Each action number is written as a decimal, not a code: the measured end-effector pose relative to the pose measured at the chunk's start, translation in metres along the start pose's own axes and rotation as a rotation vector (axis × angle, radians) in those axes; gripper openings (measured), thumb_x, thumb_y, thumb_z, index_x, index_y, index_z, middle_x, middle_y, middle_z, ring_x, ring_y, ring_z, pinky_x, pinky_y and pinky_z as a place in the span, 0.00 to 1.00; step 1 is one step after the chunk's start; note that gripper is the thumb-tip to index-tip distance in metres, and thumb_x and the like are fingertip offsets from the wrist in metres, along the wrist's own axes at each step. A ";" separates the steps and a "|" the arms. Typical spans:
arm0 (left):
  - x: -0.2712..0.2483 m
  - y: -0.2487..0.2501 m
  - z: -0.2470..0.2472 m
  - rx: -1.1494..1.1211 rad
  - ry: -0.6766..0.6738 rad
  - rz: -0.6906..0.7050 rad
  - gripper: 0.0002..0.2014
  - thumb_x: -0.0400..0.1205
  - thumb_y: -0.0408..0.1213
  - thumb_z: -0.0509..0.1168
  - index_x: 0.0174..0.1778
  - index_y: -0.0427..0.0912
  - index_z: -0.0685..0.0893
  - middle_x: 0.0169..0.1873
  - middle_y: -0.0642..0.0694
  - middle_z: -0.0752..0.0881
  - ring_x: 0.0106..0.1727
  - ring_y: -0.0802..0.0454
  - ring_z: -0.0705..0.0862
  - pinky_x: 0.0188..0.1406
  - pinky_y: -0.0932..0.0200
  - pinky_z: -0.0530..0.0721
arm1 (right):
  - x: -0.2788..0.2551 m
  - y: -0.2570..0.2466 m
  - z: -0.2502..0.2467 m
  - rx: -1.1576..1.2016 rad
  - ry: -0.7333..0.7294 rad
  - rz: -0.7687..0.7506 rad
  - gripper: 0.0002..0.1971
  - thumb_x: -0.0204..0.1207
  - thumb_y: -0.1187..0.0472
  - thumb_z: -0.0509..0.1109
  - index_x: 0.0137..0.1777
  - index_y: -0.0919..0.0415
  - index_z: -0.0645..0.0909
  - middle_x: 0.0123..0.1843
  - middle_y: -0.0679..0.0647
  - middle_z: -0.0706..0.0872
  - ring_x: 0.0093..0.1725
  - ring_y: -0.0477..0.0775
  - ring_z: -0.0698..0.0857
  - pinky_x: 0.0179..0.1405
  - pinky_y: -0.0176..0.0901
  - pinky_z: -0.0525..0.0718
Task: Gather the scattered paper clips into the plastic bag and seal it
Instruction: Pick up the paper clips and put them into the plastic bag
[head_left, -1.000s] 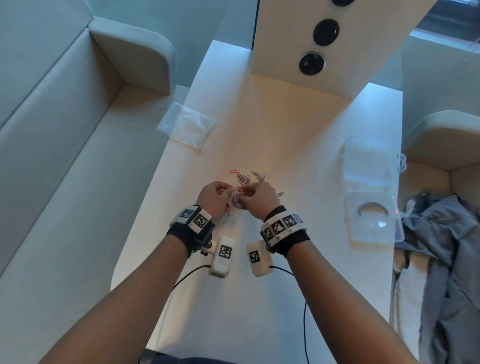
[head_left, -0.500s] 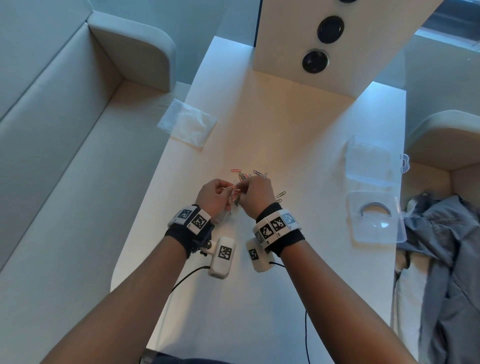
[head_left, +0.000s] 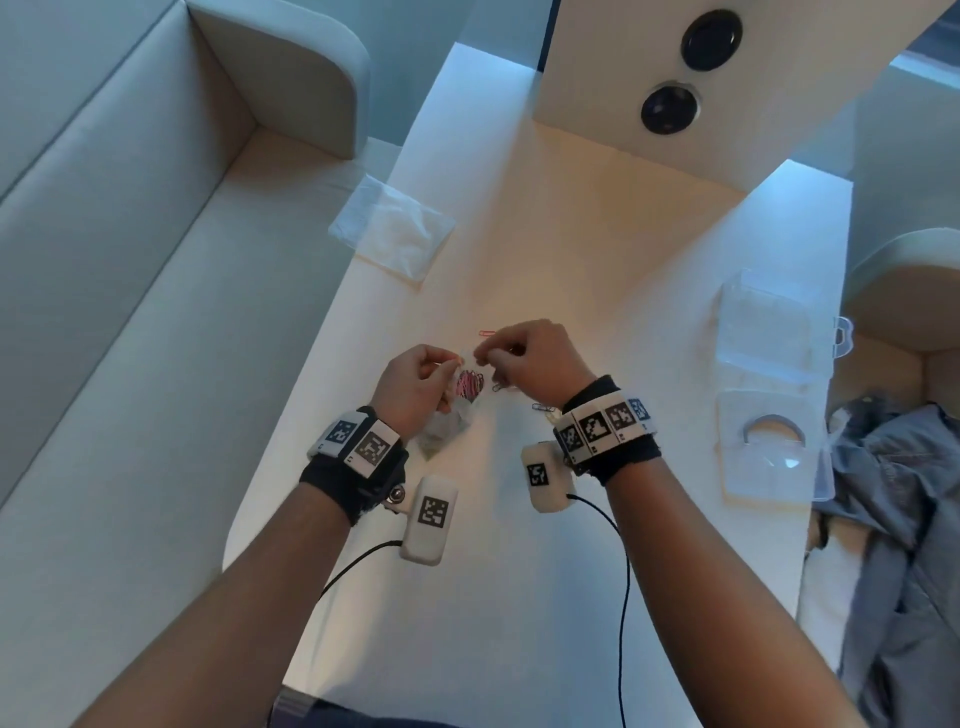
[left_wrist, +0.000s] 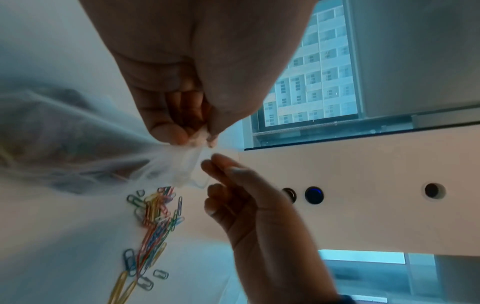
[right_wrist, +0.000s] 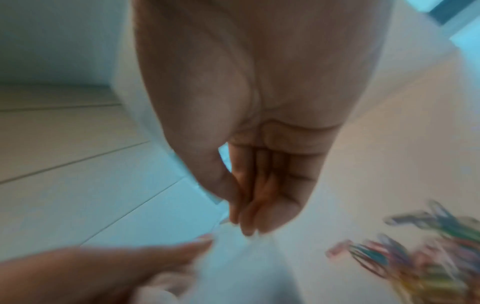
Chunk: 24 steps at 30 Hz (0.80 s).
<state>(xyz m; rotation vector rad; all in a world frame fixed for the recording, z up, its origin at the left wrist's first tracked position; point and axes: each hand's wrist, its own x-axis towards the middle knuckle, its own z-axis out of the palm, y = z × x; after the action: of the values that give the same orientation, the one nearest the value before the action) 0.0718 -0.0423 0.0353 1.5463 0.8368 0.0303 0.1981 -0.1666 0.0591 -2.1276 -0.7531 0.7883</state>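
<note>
The left hand (head_left: 415, 387) pinches the mouth of the plastic bag (left_wrist: 179, 166) between thumb and curled fingers, holding it up off the white table (head_left: 545, 571). The bag's body hangs crumpled below that hand. The right hand (head_left: 535, 358) sits just beside the bag mouth, its fingers (left_wrist: 221, 164) bent toward the free edge. From the left wrist view they look close to the film but not clearly clamped on it; the right wrist view is too blurred to settle whether they hold anything.

Risks, as judged from this position:
- The bag mouth is held at one point only. If the opposite lip is not caught and spread, the opening will likely stay collapsed and clips may slide off the outside of the film.
- The film is thin and slack. A hard tug from either side could pull it out of the left pinch.
- The loose paper clips (left_wrist: 155, 218) lie in a tangled pile directly under the bag mouth. Lifting a bunch may drag linked clips along and drop some.
- A stray red clip (head_left: 487, 332) lies beyond the right hand and could be missed.

Containers:
- Plastic bag: unsealed. Whether any clips are inside cannot be told; the film is hazy.
- A clear plastic box (head_left: 763, 322) and a clear lidded tray (head_left: 769, 452) sit well apart at the table's right edge. The tray shows a curved shape; the contents of neither can be made out.
- A second flat plastic sleeve (head_left: 392, 231) lies at the table's left edge.
</note>
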 end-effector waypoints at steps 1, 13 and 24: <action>0.000 0.000 -0.005 -0.014 0.014 0.003 0.06 0.84 0.34 0.64 0.54 0.36 0.84 0.33 0.45 0.86 0.31 0.49 0.82 0.36 0.50 0.85 | 0.008 0.011 0.001 0.049 0.102 0.030 0.11 0.75 0.67 0.67 0.47 0.59 0.92 0.36 0.49 0.90 0.31 0.44 0.86 0.37 0.34 0.84; -0.007 -0.011 -0.041 -0.051 0.081 -0.017 0.06 0.85 0.33 0.63 0.52 0.39 0.84 0.35 0.44 0.85 0.33 0.48 0.81 0.37 0.51 0.83 | 0.042 0.076 0.057 -0.869 -0.207 -0.051 0.33 0.86 0.42 0.49 0.86 0.54 0.46 0.88 0.60 0.42 0.86 0.66 0.46 0.84 0.65 0.52; -0.007 -0.020 -0.008 -0.021 0.030 -0.070 0.08 0.85 0.35 0.64 0.55 0.36 0.84 0.44 0.40 0.87 0.40 0.49 0.85 0.36 0.54 0.86 | -0.006 0.110 0.028 -0.918 -0.064 -0.281 0.19 0.74 0.74 0.70 0.64 0.63 0.81 0.65 0.62 0.82 0.62 0.63 0.82 0.59 0.54 0.87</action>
<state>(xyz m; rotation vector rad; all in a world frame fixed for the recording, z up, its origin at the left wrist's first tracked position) 0.0533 -0.0408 0.0219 1.4994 0.9116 0.0110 0.2026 -0.2202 -0.0408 -2.6741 -1.6372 0.3739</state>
